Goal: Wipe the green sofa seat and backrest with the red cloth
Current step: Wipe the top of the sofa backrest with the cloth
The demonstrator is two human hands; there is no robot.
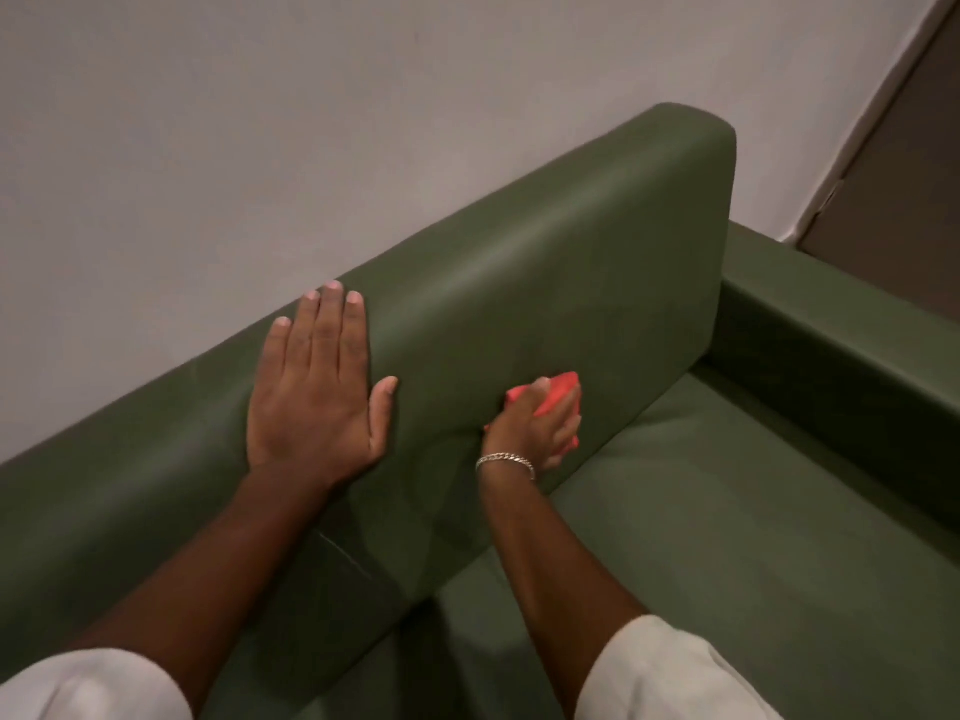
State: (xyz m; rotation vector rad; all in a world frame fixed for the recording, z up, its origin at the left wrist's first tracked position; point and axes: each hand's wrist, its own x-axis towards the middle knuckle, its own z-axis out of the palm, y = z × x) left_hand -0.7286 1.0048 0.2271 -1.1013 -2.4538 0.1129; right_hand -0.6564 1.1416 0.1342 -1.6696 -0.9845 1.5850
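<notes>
The green sofa fills the lower frame, with its backrest cushion point(545, 283) running diagonally from lower left to upper right and its seat point(727, 537) at the lower right. My left hand point(311, 387) lies flat and open on the top of the backrest, fingers spread. My right hand point(530, 428) grips the red cloth point(558, 394) and presses it against the lower front of the backrest, just above the seam with the seat. A silver bracelet sits on that wrist. Most of the cloth is hidden under my fingers.
A pale wall point(260, 122) stands right behind the sofa. The green armrest point(841, 335) closes the seat at the right. A brown door or panel point(898, 189) shows at the upper right corner.
</notes>
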